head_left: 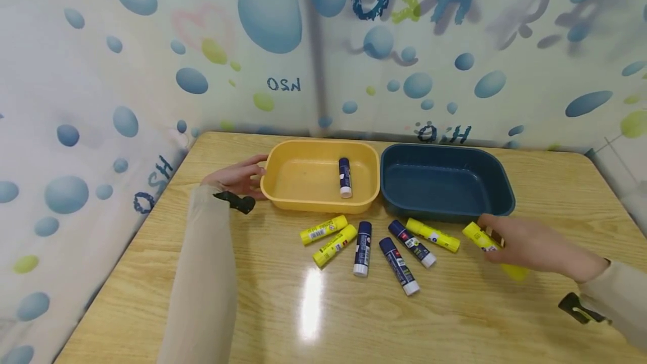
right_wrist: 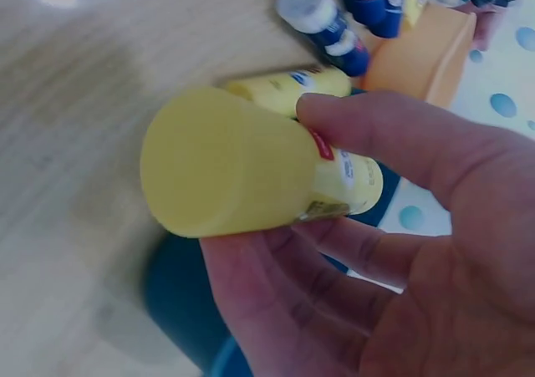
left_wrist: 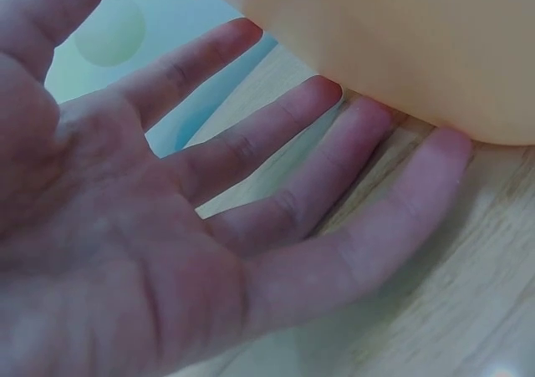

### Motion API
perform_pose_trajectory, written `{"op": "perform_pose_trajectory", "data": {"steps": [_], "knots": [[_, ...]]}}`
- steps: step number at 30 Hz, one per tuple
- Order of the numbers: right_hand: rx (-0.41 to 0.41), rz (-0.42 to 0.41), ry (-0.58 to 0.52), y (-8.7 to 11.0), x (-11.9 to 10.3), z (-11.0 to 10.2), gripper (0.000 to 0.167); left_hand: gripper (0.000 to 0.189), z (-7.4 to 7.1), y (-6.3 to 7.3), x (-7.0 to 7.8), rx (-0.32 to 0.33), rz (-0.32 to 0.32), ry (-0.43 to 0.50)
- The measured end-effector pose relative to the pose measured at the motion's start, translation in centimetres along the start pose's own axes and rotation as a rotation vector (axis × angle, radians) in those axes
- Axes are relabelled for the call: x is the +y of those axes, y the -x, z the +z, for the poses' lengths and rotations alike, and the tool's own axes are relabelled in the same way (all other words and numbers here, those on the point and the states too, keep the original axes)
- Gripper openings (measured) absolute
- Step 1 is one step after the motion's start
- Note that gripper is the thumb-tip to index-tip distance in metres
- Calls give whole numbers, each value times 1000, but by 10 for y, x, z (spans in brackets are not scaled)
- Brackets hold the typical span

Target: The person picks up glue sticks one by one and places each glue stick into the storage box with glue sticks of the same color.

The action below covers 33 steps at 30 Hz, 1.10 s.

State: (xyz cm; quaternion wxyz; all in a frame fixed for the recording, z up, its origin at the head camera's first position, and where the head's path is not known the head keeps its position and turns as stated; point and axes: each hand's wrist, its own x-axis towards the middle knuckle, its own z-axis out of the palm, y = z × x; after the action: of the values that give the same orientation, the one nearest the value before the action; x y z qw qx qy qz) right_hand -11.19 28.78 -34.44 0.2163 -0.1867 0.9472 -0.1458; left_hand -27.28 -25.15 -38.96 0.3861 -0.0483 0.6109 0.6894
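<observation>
My right hand [head_left: 528,243] holds a yellow glue stick [right_wrist: 242,168] between thumb and fingers, just in front of the dark blue bin [head_left: 447,215]. In the right wrist view its broad yellow end faces the camera. At the left end of the yellow bin [head_left: 318,205], my left hand [head_left: 237,178] rests with spread fingers [left_wrist: 292,126], their tips right at the bin's wall. One navy glue stick [head_left: 345,177] with a white end lies inside the yellow bin. Before the bins lie yellow glue sticks, one [head_left: 433,235] nearest the right hand, and navy ones, such as this navy glue stick [head_left: 362,249].
The two bins stand side by side at the back of the wooden table [head_left: 323,319]. Behind them hangs a white curtain [head_left: 323,72] with blue and green spots. Two yellow glue sticks [head_left: 335,246] lie close together in front of the yellow bin.
</observation>
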Motion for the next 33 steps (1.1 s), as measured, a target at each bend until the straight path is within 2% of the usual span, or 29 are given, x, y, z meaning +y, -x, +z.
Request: {"op": "perform_pose_trajectory", "data": {"steps": [13, 23, 29, 33], "knots": [[73, -26, 108, -16, -13, -37, 45, 56, -1, 0, -2, 35, -6, -38], [66, 6, 141, -32, -13, -51, 42, 54, -1, -1, -3, -3, 15, -63], [89, -46, 186, -44, -14, -59, 39, 56, 0, 0, -1, 15, -4, -32], [69, -72, 203, -53, -16, -62, 39, 55, 2, 1, -1, 14, 1, -15]]}}
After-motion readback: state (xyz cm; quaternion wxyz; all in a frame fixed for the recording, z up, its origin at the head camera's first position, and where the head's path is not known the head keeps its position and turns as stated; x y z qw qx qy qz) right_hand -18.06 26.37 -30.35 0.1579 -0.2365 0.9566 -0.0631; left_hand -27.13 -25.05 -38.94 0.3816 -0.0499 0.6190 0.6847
